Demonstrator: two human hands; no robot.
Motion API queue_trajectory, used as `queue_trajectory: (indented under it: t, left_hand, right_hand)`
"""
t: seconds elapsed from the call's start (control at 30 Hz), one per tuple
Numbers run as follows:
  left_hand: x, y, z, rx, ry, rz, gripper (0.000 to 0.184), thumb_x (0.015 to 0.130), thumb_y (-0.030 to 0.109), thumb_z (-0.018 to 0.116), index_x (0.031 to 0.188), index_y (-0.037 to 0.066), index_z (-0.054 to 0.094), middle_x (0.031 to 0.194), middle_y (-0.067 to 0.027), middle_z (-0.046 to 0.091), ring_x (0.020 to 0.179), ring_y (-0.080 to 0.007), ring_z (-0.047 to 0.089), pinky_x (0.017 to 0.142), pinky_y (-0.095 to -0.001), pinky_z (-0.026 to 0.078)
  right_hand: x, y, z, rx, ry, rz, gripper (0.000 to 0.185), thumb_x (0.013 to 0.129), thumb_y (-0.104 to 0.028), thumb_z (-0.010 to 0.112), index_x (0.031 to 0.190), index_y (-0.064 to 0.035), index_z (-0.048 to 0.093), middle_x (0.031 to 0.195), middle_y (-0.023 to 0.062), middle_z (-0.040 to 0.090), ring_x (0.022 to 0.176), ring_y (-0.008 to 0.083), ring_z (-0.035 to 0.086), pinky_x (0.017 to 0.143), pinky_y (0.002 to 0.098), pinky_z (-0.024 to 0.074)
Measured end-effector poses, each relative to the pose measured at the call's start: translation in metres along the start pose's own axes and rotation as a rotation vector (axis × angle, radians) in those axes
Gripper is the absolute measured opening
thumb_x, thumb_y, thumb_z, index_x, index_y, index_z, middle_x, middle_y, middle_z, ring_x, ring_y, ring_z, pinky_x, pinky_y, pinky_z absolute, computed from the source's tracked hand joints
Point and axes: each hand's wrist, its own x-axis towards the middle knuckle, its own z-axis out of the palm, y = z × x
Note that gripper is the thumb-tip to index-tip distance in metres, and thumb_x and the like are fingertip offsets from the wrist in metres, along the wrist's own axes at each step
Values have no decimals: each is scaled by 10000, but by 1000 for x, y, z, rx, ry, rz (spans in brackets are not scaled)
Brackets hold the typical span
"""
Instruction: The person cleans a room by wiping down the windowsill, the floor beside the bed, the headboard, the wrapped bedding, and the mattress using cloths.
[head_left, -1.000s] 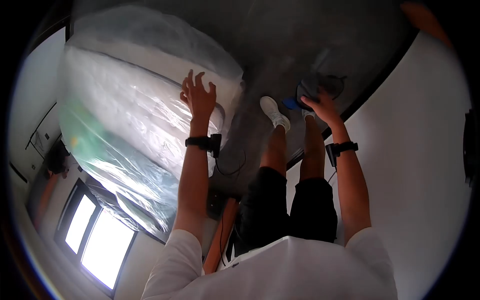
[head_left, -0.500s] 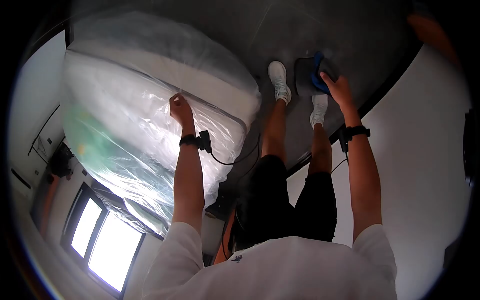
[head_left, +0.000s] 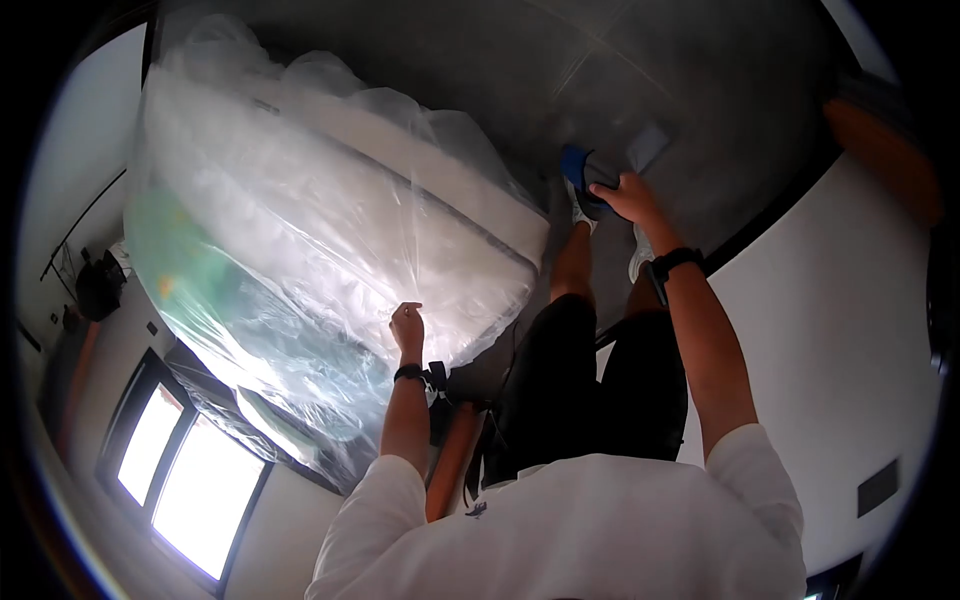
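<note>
Pinching clear plastic sheeting (head_left: 320,250) with the left hand (head_left: 407,328); clasping a blue-edged dark object (head_left: 594,178), too unclear to name, in the right hand (head_left: 632,198), near a white shoe (head_left: 583,207), above dark floor (head_left: 710,80). Draped, beyond the pinch, over a pale mattress-like block (head_left: 445,168).

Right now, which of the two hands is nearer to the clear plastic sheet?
Left. The left hand pinches the clear plastic sheet; the right hand is apart, to its right, holding a blue and dark object.
</note>
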Motion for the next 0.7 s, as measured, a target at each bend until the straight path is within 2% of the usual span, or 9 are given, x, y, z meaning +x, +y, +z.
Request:
queue_trajectory:
  t: [0.03,0.13,0.2,0.27,0.33,0.37,0.43,0.53,0.7]
  left_hand:
    - [6,-7,8,83,-24,47,255,879,216,512,876,92,735,710,-167,681,698,-330,678,706,-407,521]
    - [34,11,7,-44,-480,-448,352,915,355,491,959,68,691,683,-131,696,690,-293,697,704,-401,541]
    - [65,55,-8,25,-643,-608,430,910,419,481,910,45,692,672,-115,698,682,-262,700,662,-399,546]
    - [95,75,-15,259,-422,-250,462,910,448,468,865,51,701,695,-139,700,686,-259,702,644,-389,539]
    - [129,94,-8,220,214,30,510,913,482,472,789,35,685,659,-133,674,667,-286,681,682,-409,525]
    - [143,98,-8,207,234,20,510,913,482,472,789,35,685,659,-133,674,667,-286,681,682,-409,525]
    - [193,96,4,-589,99,-315,546,912,531,504,822,13,649,703,-141,660,713,-331,650,753,-445,500]
    - [203,117,26,-296,293,-339,591,898,583,525,867,-2,606,775,-160,654,771,-357,618,794,-471,474]
    - [179,88,14,-205,-31,-283,465,957,445,487,887,1,604,838,-242,660,852,-423,626,793,-499,466]
  right_hand:
    - [5,-12,1,-8,-5,-11,604,783,-514,715,679,71,604,614,200,589,605,328,614,609,450,482]
    - [20,-38,2,53,-39,2,553,778,-452,718,803,91,614,740,214,635,687,331,633,648,447,485]
    - [31,-53,-3,154,3,-83,632,768,-377,711,1118,127,560,961,206,654,868,301,653,767,413,506]
    - [41,-52,-14,192,-52,-22,632,765,-345,699,1159,123,542,999,212,652,892,308,652,779,413,505]
    - [48,-60,-16,218,-114,25,637,761,-313,686,1201,119,524,1036,218,650,916,316,651,792,413,504]
    - [45,-62,-19,151,-146,-39,626,789,-321,663,1232,98,521,1080,237,643,974,336,643,825,420,502]
    - [60,-53,-7,53,-198,-77,540,812,-265,615,1234,64,535,1064,210,646,934,309,643,816,417,488]
    - [43,-47,-30,356,-242,32,495,777,-204,602,1199,48,548,942,150,630,820,253,605,749,384,468]
    - [42,-11,-40,434,17,28,612,723,-148,600,1292,37,476,785,101,586,722,230,570,672,351,456]
